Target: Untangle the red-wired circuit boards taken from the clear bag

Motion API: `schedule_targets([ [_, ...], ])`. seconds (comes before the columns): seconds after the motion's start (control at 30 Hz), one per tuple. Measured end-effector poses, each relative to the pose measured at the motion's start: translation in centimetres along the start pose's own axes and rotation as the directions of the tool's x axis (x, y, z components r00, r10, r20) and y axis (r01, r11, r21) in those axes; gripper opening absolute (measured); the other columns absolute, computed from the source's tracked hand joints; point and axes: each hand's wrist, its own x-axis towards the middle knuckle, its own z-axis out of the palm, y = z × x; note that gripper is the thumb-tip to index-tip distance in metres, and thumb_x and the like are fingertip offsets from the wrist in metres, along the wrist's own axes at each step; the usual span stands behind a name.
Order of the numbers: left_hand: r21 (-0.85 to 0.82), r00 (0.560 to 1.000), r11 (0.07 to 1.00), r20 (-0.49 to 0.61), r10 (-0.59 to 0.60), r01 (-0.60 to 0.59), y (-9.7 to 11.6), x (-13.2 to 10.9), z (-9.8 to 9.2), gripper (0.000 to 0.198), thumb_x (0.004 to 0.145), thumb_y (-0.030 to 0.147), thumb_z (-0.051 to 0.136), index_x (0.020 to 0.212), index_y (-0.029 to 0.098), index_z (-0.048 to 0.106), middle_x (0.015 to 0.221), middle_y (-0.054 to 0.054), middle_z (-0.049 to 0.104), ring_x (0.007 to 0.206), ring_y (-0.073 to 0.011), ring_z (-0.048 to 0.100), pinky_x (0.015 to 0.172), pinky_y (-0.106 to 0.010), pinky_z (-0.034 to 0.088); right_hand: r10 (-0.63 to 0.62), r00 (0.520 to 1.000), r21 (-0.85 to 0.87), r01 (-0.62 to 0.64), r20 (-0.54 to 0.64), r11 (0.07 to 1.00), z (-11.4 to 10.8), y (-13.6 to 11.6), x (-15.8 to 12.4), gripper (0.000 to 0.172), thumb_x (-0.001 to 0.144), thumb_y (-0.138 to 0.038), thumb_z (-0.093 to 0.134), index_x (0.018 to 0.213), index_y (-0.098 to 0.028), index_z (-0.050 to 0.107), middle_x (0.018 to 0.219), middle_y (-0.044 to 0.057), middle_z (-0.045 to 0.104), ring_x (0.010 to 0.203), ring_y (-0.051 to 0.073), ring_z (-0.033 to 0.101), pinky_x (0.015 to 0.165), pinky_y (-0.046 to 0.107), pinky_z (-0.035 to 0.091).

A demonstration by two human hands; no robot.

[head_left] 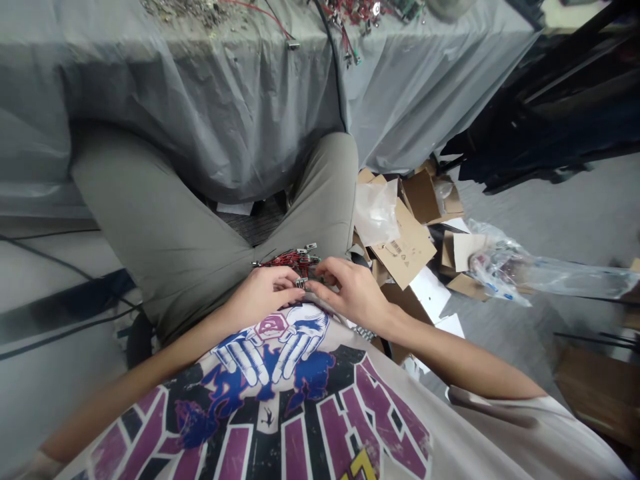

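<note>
A bundle of thin red and black wires (285,259) with small metal-cased parts on the ends lies in my lap. At its near side, my left hand (267,288) has its thumb and fingers closed against a small metal component (301,283). From the other side, my right hand (350,290) curls in, its thumb tip close to the same component and its index finger bent over the wires. Whether the right fingertips grip a wire or the component is too small to tell. Another small metal part (311,247) rests just beyond the fingers.
A table under a grey plastic cover (210,113) stands ahead, with heaps of red wires and small parts (357,13) along its edge. A black cable (333,60) hangs down its front. Cardboard boxes (407,247) and clear plastic wrap (550,267) litter the floor at right.
</note>
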Motion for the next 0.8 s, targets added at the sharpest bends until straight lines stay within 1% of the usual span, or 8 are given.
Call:
schedule_targets([
  [0.07,-0.026,1.000,1.000,0.010,-0.017,0.018,0.1,0.1,0.0,0.025,0.084,0.039,0.077,0.098,0.018,0.074,0.084,-0.003,0.081,0.076,-0.0173,0.073,0.069,-0.027,0.054,-0.005,1.000,-0.018,0.006,0.015,1.000,-0.1,0.0,0.0,0.028,0.103,-0.047,0.067,0.098,-0.019,0.069,0.084,0.003,0.071,0.072,0.016,0.060,0.067,0.029,0.036],
  [0.13,-0.051,0.999,0.998,0.017,-0.034,0.035,0.1,0.1,0.1,0.030,0.083,0.041,0.077,0.100,0.018,0.073,0.085,-0.004,0.082,0.076,-0.0184,0.074,0.069,-0.028,0.055,0.005,0.995,-0.012,-0.004,0.095,1.000,-0.2,0.0,0.2,0.034,0.103,-0.051,0.067,0.092,-0.020,0.070,0.078,0.001,0.070,0.068,0.015,0.060,0.066,0.030,0.034],
  [0.2,-0.076,0.999,0.996,0.024,-0.049,0.051,0.0,0.2,0.2,0.033,0.082,0.043,0.077,0.102,0.017,0.073,0.088,-0.006,0.082,0.079,-0.0199,0.076,0.070,-0.029,0.057,0.003,0.986,0.038,-0.009,0.164,0.999,-0.3,0.0,0.5,0.036,0.104,-0.052,0.065,0.089,-0.019,0.071,0.077,0.001,0.070,0.067,0.014,0.059,0.065,0.030,0.033],
  [0.3,-0.104,0.997,0.992,0.041,-0.069,0.073,0.0,0.3,0.2,0.035,0.078,0.036,0.078,0.107,0.016,0.074,0.092,-0.007,0.083,0.077,-0.0186,0.075,0.071,-0.029,0.057,-0.016,0.979,0.171,-0.020,0.204,0.985,-0.4,0.1,0.9,0.036,0.106,-0.045,0.062,0.083,-0.019,0.071,0.074,-0.001,0.066,0.064,0.012,0.054,0.065,0.030,0.032],
  [0.37,-0.119,0.996,0.989,0.053,-0.077,0.083,0.0,0.3,0.1,0.036,0.076,0.034,0.080,0.107,0.016,0.075,0.093,-0.007,0.083,0.074,-0.0169,0.073,0.070,-0.029,0.056,-0.025,0.976,0.209,-0.021,0.215,0.978,-0.4,0.1,1.0,0.036,0.106,-0.042,0.060,0.080,-0.019,0.070,0.070,-0.001,0.062,0.063,0.011,0.051,0.065,0.030,0.032],
  [0.57,-0.193,0.996,0.977,0.024,-0.083,0.086,0.4,0.8,0.0,0.047,0.076,0.045,0.081,0.112,0.017,0.067,0.084,-0.004,0.080,0.077,-0.0189,0.076,0.072,-0.030,0.059,-0.052,0.971,0.131,0.022,0.232,0.991,-0.2,-0.4,0.7,0.034,0.108,-0.034,0.048,0.089,-0.019,0.071,0.075,0.001,0.064,0.065,0.012,0.050,0.068,0.030,0.032],
  [0.7,-0.204,0.995,0.974,0.005,-0.097,0.096,0.1,1.2,0.0,0.048,0.075,0.042,0.083,0.113,0.018,0.066,0.085,-0.003,0.080,0.071,-0.0164,0.073,0.062,-0.025,0.053,-0.041,0.979,0.086,0.024,0.198,0.996,0.2,-0.4,0.6,0.036,0.108,-0.035,0.045,0.077,-0.020,0.057,0.069,0.000,0.053,0.064,0.013,0.041,0.067,0.032,0.028],
  [0.8,-0.197,0.995,0.976,0.013,-0.096,0.096,0.0,1.3,0.0,0.040,0.074,0.039,0.083,0.104,0.017,0.069,0.080,-0.004,0.079,0.070,-0.0165,0.073,0.055,-0.022,0.048,-0.017,0.983,0.095,0.000,0.182,0.996,0.9,-0.1,0.6,0.034,0.105,-0.032,0.047,0.073,-0.021,0.049,0.067,-0.001,0.049,0.063,0.013,0.037,0.067,0.032,0.026],
])
